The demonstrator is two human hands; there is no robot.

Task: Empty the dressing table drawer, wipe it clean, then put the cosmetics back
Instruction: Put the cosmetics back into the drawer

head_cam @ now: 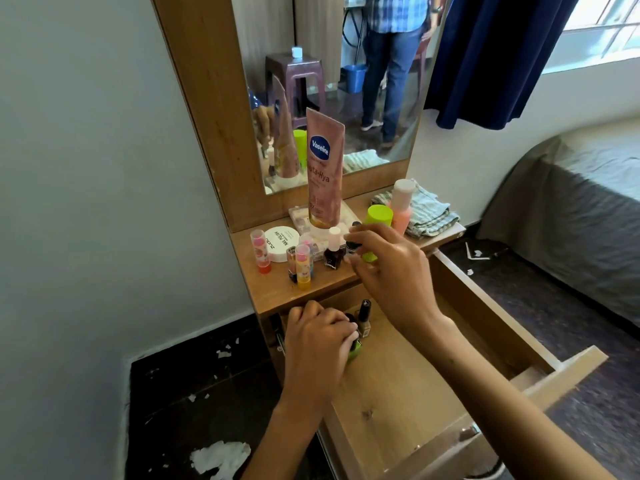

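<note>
Fingers of the right hand (pixel 388 268) curl round a small dark nail polish bottle (pixel 354 244) above the table (pixel 325 282), pinching it just in front of a lime-green capped bottle (pixel 378 223). Fingers of the left hand (pixel 318 344) are curled over a lime-green nail polish bottle (pixel 355 348) at the back left corner of the open drawer (pixel 408 386), pulled out well clear of the table. A beige nail polish bottle with a black cap (pixel 363 318) stands upright just beside the left hand, inside the drawer; most of the wooden drawer floor in front of it is bare.

On the table a tall pink Vaseline tube (pixel 323 171) stands on its cap on top of a clear makeup palette (pixel 299 216), against the mirror (pixel 332 81). To the left lie a round white nail polish remover tub (pixel 278 242) and three upright lip balm sticks (pixel 259 249), with a dark maroon nail polish bottle (pixel 333 252) close to the right hand. A peach bottle with a white cap (pixel 401 202) stands at the right, touching a folded grey-green cloth (pixel 427 211). Scraps of white paper (pixel 221 459) litter the dark floor to the left of the drawer, and a grey-covered bed (pixel 571 209) fills the right side.
</note>
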